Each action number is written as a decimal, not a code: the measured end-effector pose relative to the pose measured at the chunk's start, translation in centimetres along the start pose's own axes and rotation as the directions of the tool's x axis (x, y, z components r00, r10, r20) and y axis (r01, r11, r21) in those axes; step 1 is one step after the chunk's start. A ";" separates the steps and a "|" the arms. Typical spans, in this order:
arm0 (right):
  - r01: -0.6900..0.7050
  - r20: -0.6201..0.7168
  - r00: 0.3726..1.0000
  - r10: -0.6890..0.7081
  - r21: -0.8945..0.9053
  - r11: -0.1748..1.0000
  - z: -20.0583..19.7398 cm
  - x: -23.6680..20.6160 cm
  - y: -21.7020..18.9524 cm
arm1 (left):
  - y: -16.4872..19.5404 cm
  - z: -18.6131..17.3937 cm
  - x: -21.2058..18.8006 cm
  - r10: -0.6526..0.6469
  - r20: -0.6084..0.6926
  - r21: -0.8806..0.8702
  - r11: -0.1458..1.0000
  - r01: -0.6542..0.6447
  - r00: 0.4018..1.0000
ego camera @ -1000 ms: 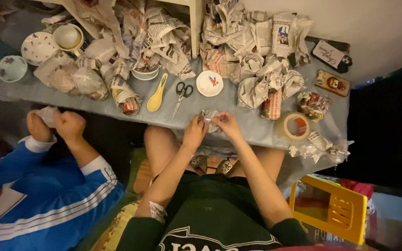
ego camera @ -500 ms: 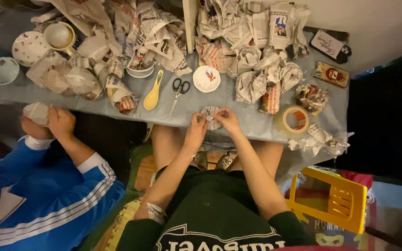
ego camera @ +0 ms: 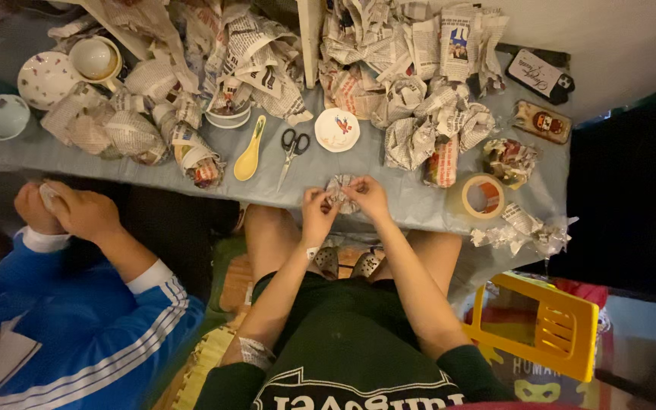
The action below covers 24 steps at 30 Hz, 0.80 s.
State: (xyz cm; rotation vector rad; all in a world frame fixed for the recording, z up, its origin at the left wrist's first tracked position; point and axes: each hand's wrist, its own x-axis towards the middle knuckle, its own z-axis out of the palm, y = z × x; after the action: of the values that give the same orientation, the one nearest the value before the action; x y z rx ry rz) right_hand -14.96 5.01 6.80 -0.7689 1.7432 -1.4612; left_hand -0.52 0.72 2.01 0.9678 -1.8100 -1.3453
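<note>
Both hands, left hand (ego camera: 317, 212) and right hand (ego camera: 369, 199), grip a newspaper-wrapped bundle (ego camera: 340, 190) at the desk (ego camera: 419, 205) near edge, 6 o'clock from the scissors (ego camera: 291, 146). Risk: loose wrapping unravels, and the bundle drops off the edge.

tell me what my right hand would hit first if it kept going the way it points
The right hand points up-left across the table over the newspaper bundle it holds. Past that, it would likely meet the small white dish first, though depth is hard to judge.
</note>
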 end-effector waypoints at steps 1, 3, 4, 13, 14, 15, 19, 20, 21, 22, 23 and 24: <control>-0.004 -0.014 1.000 0.003 -0.042 0.999 0.0 -0.2 0.1 | 0.0 -0.1 0.1 -0.005 0.000 -0.005 1.000 0.005 1.000; 0.060 -0.105 0.990 -0.095 -0.302 0.951 0.3 -0.9 -0.2 | 0.1 -0.1 0.2 -0.015 0.000 -0.014 1.000 0.015 1.000; 0.081 -0.140 0.978 -0.154 -0.426 0.901 0.5 -1.1 -0.4 | 0.1 -0.1 0.2 -0.007 -0.008 -0.047 0.999 0.007 1.000; -0.020 -0.192 0.968 -0.164 -0.704 0.710 1.7 -1.7 -0.9 | 0.4 -0.6 1.6 0.004 -0.057 -0.025 1.000 -0.005 0.998; 0.002 -0.181 0.965 -0.188 -0.715 0.699 1.9 -1.9 -0.8 | 0.5 -0.7 1.9 -0.055 -0.099 -0.007 0.998 0.055 0.994; 0.023 -0.171 0.962 -0.212 -0.726 0.687 1.9 -2.1 -0.7 | 0.6 -0.8 2.2 -0.113 -0.141 0.009 0.993 0.115 0.984; 0.062 -0.175 0.941 -0.290 -0.752 0.656 2.1 -2.3 -0.9 | 1.5 -1.0 3.0 -0.170 -0.015 -0.044 0.985 0.169 0.985; -0.027 -0.227 0.952 -0.205 -0.730 0.683 2.1 -2.1 -1.1 | 1.7 -1.1 3.2 -0.131 -0.019 0.022 0.991 0.131 0.991; -0.116 -0.275 0.954 -0.118 -0.703 0.701 2.3 -1.9 -1.3 | 1.8 -1.2 3.2 -0.092 -0.021 0.087 0.992 0.094 0.996; -0.202 -0.315 0.949 -0.031 -0.678 0.707 2.4 -1.4 -1.7 | 1.9 -1.2 3.4 -0.103 -0.018 0.100 0.989 0.105 0.994; -0.209 -0.300 0.953 -0.034 -0.736 0.644 2.5 -0.9 -2.1 | 1.9 -1.1 3.6 -0.120 -0.017 0.114 0.986 0.121 0.993; -0.219 -0.289 0.957 -0.029 -0.784 0.581 2.9 -0.6 -2.5 | 1.9 -1.2 3.5 -0.139 -0.009 0.135 0.981 0.138 0.990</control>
State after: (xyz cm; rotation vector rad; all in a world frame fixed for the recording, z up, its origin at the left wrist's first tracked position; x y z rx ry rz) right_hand -12.23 3.44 9.09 -0.9135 2.6821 -0.6186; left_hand -1.54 -2.48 4.45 1.1845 -1.8830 -1.3186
